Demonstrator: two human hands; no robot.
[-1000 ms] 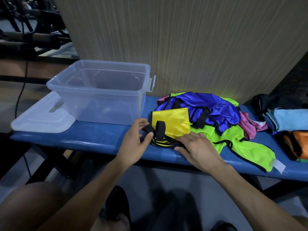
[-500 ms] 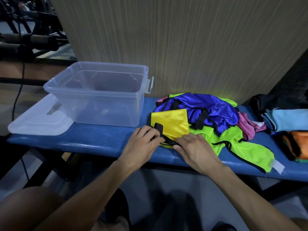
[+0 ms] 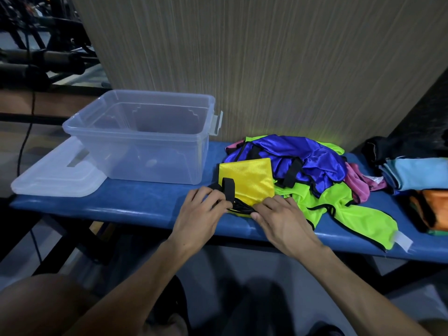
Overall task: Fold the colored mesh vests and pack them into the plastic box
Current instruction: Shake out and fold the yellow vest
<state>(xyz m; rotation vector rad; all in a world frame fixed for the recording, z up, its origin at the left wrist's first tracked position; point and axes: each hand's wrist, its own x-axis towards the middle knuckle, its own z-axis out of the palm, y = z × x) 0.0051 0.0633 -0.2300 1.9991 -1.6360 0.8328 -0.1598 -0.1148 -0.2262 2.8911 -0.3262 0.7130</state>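
- Now the left hand [image 3: 202,212] has closed in on the yellow vest [image 3: 249,183], its fingers curled round the black strap [image 3: 228,192] at the vest's near-left corner; a second ago it hovered just off that corner with the thumb only reaching for the strap.
- The right hand [image 3: 282,219] lies at the near edge of the yellow vest with its fingers flat and together, pressing the bunched black trim down; it has slid a little towards the left hand, so the two now almost meet over the trim.
- The yellow vest stays folded into a rough square on the blue bench [image 3: 145,202], just right of the plastic box [image 3: 145,151] and outside it.
- Behind and to the right of the yellow vest the heap is as it was: a blue vest [image 3: 312,158] on top, a lime-green vest [image 3: 344,209] spread out towards the bench's near edge, and a pink vest [image 3: 358,183] on the far right of the heap.
- The plastic box stands open, left of the yellow vest, with no vest inside, and its lid [image 3: 53,175] lies flat against the box's left side.
- Further right of the yellow vest, past the heap, sit a light-blue folded cloth [image 3: 419,170] and an orange one [image 3: 434,204].
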